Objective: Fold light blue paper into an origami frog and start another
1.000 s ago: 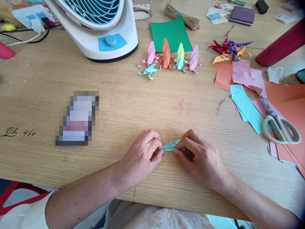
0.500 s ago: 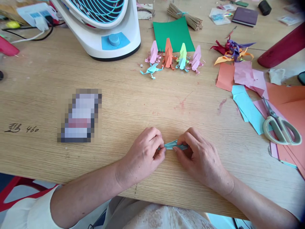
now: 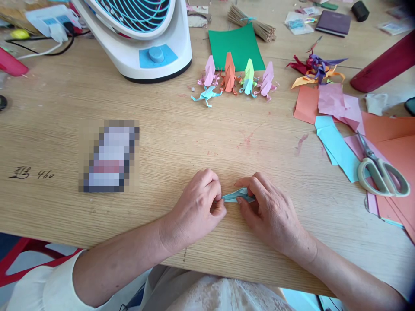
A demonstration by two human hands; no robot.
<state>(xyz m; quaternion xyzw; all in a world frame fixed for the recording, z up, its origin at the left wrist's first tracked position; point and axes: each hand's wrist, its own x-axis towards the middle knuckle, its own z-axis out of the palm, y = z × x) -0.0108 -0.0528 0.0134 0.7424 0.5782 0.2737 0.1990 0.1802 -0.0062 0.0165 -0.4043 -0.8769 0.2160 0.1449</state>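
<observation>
A small folded light-blue paper piece (image 3: 234,196) lies low over the wooden table (image 3: 181,134) near its front edge. My left hand (image 3: 197,207) pinches its left tip with curled fingers. My right hand (image 3: 270,211) grips its right end, fingers wrapped over the fold. Much of the paper is hidden under my right fingers.
A row of small folded paper figures (image 3: 235,80) stands before a green sheet (image 3: 236,45). A white fan (image 3: 142,34) is at the back left. Coloured paper pieces (image 3: 333,125) and scissors (image 3: 379,170) lie at right. A blurred card (image 3: 108,157) lies at left.
My hands have barely shifted on the blue paper; my right fingers have closed further over its right end. The view has tilted slightly.
</observation>
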